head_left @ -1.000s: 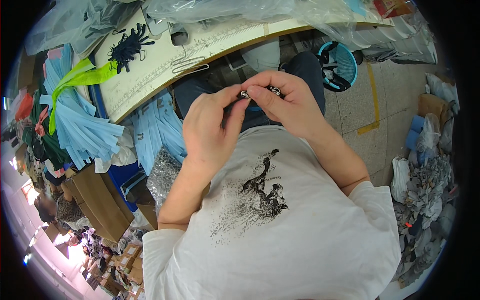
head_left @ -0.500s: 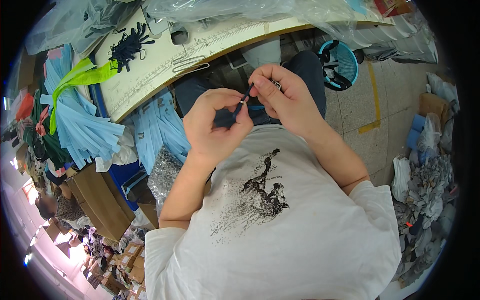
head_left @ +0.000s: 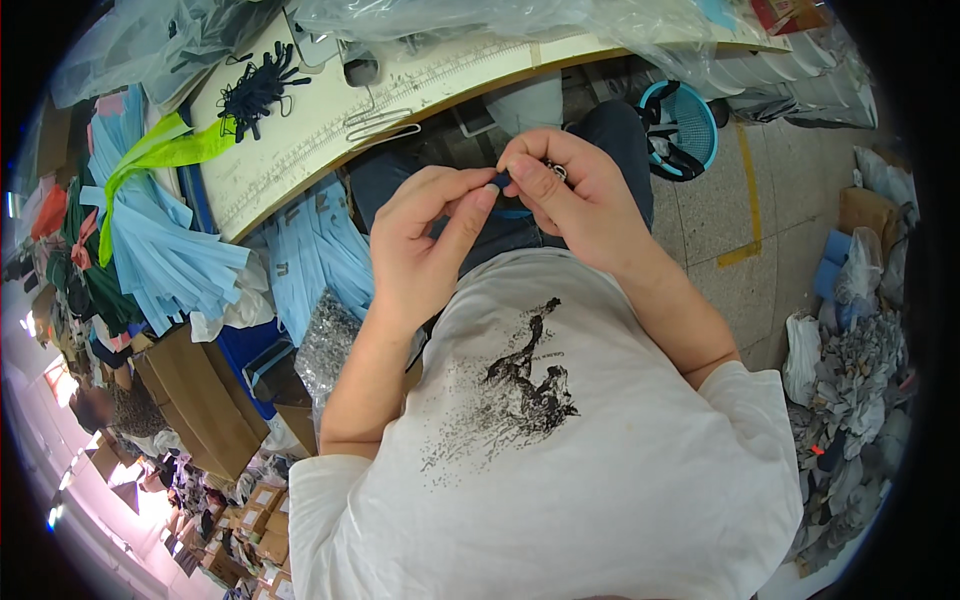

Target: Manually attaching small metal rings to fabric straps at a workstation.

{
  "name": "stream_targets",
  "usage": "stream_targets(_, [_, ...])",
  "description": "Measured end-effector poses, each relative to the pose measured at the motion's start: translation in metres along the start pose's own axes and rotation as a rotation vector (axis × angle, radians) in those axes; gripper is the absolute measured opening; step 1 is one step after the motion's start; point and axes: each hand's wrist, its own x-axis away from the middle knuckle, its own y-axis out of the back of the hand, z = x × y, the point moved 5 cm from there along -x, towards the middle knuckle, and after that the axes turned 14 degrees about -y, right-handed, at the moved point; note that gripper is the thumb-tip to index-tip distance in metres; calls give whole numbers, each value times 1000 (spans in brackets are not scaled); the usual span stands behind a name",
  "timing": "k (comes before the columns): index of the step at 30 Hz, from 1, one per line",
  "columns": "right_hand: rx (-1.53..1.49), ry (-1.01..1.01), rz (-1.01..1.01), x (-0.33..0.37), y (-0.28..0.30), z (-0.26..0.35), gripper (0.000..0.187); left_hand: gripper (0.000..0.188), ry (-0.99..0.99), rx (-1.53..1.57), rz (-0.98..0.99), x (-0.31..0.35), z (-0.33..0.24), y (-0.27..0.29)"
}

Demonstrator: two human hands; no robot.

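Observation:
My left hand (head_left: 420, 240) and my right hand (head_left: 575, 195) meet fingertip to fingertip above my lap. Pinched between them is a small dark navy cord pull (head_left: 501, 181), mostly covered by the fingers. A small metal piece (head_left: 555, 171) shows by the curled fingers of my right hand; its kind is unclear. On the table's left part lies a pile of similar dark cord pulls (head_left: 258, 92), with thin loops sticking out.
The pale worktable (head_left: 300, 150) with ruler markings curves across the front, with clear plastic bags (head_left: 480, 18) along it. Light blue strips (head_left: 170, 250) and a neon yellow strip (head_left: 160, 150) hang at left. A blue basket (head_left: 690, 125) stands on the floor at right.
My left fingers have moved up and right to meet the right fingertips. The cord pull, earlier showing lengthwise with a white bit, is now mostly hidden.

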Motion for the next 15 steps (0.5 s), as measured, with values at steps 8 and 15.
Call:
stream_targets(8, [-69,2,19,0,-1,0,18,18,51,40,-35,2,-3,1])
stream_targets(15, [-222,-158,121,-3,1,-7,21,13,102,33,-15,3,0,2])
